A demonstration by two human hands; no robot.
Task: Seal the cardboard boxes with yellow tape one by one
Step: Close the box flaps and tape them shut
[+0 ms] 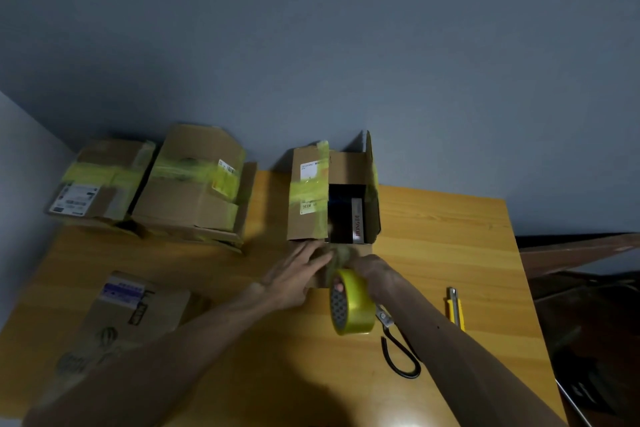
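Note:
A cardboard box (308, 191) stands mid-table, its left top flap folded down with old yellow tape across it. The right flap (369, 163) stands up, so dark contents show inside. My left hand (298, 272) lies flat with straight fingers on the box's near side. My right hand (372, 270) grips a roll of yellow tape (351, 303) at the box's near edge, a finger hooked through the core. A crumpled bit of tape runs from the roll to the box front. Two boxes (104, 180) (194, 184) with yellow tape across them stand at the back left.
A flat cardboard box (135, 308) with a printed label lies at the near left on the wooden table (450, 239). A yellow utility knife (455, 308) lies to the right. Black-handled scissors (398, 347) lie under my right forearm. A blue-grey wall rises behind.

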